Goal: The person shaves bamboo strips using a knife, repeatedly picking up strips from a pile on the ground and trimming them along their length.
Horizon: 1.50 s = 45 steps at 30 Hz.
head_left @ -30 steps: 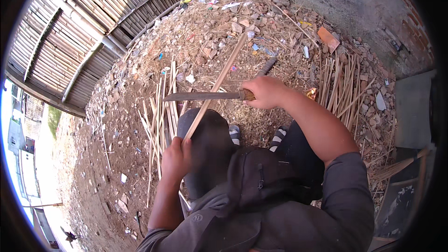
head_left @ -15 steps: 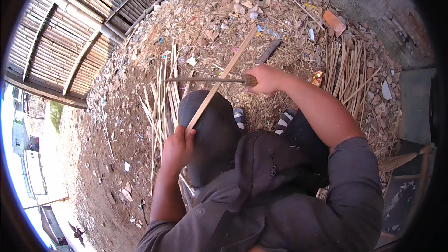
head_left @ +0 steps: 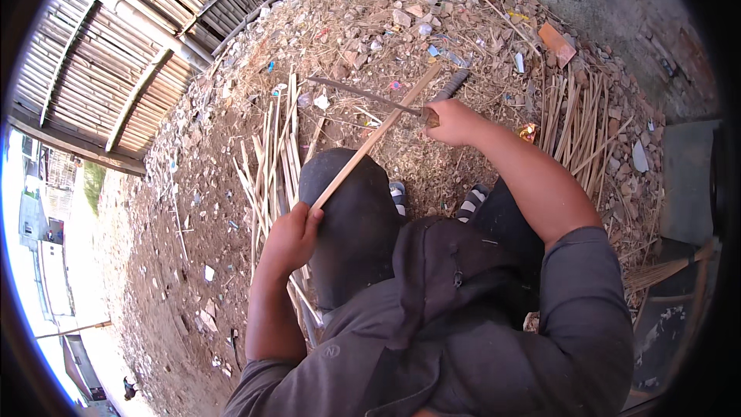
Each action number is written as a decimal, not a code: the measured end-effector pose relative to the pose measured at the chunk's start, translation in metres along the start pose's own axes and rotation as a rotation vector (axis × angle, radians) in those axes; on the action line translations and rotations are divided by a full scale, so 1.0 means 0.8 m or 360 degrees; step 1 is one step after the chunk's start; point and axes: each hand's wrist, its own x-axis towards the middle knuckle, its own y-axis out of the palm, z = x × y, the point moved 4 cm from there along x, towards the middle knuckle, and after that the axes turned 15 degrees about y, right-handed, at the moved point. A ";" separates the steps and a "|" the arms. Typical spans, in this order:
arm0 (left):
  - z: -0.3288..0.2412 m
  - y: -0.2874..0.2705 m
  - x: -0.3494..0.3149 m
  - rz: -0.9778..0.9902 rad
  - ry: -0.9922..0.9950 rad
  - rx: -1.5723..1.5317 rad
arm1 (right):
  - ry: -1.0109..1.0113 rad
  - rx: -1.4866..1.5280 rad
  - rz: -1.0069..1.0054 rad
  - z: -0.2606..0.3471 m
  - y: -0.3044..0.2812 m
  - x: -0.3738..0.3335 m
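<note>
My left hand (head_left: 292, 238) is closed around the near end of a pale bamboo strip (head_left: 356, 159). The strip slants away to the right above my dark-clothed left knee (head_left: 347, 193). In my right hand (head_left: 455, 123) is the handle of a long, thin-bladed knife (head_left: 355, 93). Its blade points left and away from me, crossing the strip toward its far end. My fingers hide most of the handle. Just beyond that hand, a dark ridged rod-like object (head_left: 452, 83) lies on the ground, partly covered by it.
Pale split strips (head_left: 270, 147) lie in a loose bundle left of my knee. Another bundle (head_left: 575, 120) rests at right, near a concrete wall (head_left: 617, 23). Rubble and litter cover the ground (head_left: 355, 38), with an orange brick piece (head_left: 556, 42). A bamboo fence (head_left: 147, 46) stands at far left.
My right hand has shifted away and slightly right with the knife, whose tip now angles farther from me. The blade crosses the strip nearer its far end. My left hand has barely moved.
</note>
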 end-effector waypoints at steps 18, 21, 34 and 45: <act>-0.006 -0.001 -0.003 0.0039 -0.0064 -0.0081 | -0.0230 -0.0253 0.0103 -0.014 0.004 -0.006; -0.002 0.002 0.000 0.0011 -0.0043 -0.0006 | 0.0222 0.0150 -0.0198 -0.059 -0.024 0.011; -0.010 -0.001 0.004 -0.0013 -0.0046 0.0065 | 0.0050 -0.0086 -0.0193 -0.035 -0.032 -0.001; -0.002 0.013 -0.005 -0.0075 -0.0119 0.0088 | -0.0069 -0.0180 -0.0313 -0.018 -0.041 -0.029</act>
